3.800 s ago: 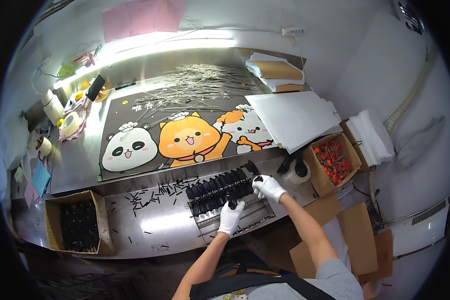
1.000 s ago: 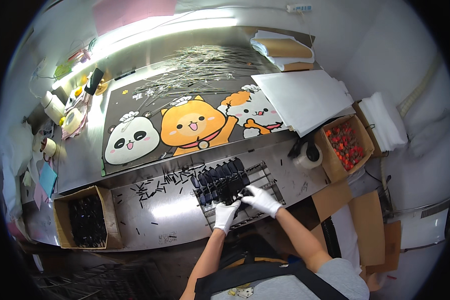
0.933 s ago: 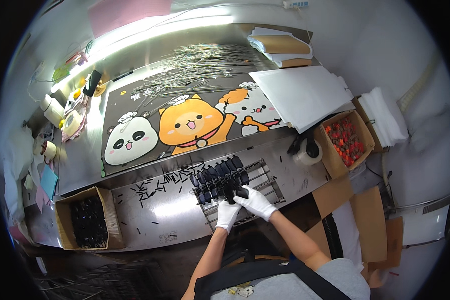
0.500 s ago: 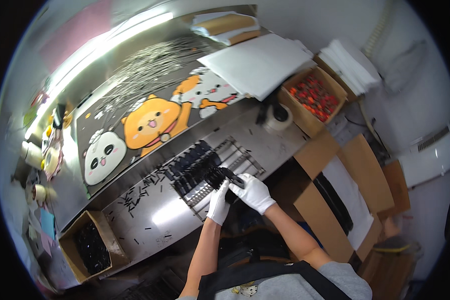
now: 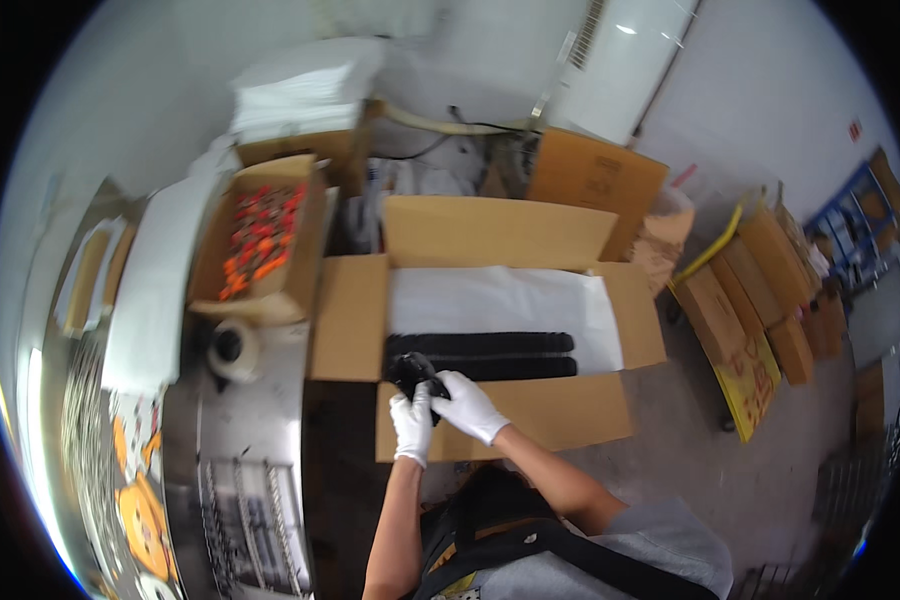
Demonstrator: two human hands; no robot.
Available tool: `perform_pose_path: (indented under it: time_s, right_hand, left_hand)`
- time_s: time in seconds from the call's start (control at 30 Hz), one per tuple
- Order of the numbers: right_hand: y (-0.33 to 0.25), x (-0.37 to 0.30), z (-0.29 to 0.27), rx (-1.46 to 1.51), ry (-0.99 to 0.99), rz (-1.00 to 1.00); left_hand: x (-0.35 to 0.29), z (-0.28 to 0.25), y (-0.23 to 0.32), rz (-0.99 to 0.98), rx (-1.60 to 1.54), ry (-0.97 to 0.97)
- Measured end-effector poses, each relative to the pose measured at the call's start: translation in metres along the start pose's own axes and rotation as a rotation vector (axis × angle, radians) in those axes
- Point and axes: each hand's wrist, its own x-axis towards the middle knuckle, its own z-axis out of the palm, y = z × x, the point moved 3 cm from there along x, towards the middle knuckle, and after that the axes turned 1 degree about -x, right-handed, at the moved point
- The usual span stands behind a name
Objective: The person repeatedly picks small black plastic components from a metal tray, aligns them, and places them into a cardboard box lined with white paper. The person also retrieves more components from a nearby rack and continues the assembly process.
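Note:
Both my hands, in white gloves, are close together over the near left corner of an open cardboard box [image 5: 500,232]. They hold a dark, shiny black bundle [image 5: 408,370], whose exact kind is too blurred to make out. My left hand [image 5: 412,428] grips it from below, and my right hand [image 5: 468,405] closes on its right side. Inside the box, a white liner sheet [image 5: 500,300] lies behind two long rows of black pieces [image 5: 490,357].
On the left, a metal bench [image 5: 265,410] carries a slotted metal rack [image 5: 255,520] and a roll of tape [image 5: 233,350]. A carton of red and orange pieces [image 5: 262,235] stands beyond, near stacked white sheets [image 5: 305,90]. At right, flattened cardboard [image 5: 735,310] rests on a yellow cart [image 5: 745,390].
My view has turned right, from the bench to the open box. My hands have carried the black bundle away from the rack to the box's near left corner.

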Motion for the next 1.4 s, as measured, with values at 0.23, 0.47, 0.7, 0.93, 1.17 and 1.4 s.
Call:
perform_pose_path:
  time_s: [0.23,0.47,0.7,0.93,1.17,1.4]
  right_hand:
    - [0.21,-0.007,-0.217,0.281,0.247,0.542]
    - [0.307,-0.026,-0.269,-0.215,0.182,0.739]
    - [0.315,-0.037,-0.259,-0.269,0.342,0.78]
    - [0.316,-0.033,-0.257,-0.294,0.401,0.826]
    - [0.324,-0.036,-0.257,-0.169,0.593,0.848]
    - [0.322,-0.045,-0.261,0.006,0.64,0.883]
  left_hand:
    - [0.043,0.301,-0.106,-0.097,0.405,-0.508]
    - [0.045,0.373,-0.167,-0.394,0.34,-0.775]
    - [0.049,0.353,-0.118,0.094,0.81,-0.51]
    - [0.075,0.429,-0.106,0.54,1.431,-0.766]
    - [0.079,0.442,-0.117,0.207,1.439,-0.745]
    - [0.114,0.367,-0.112,-0.47,0.166,-0.575]
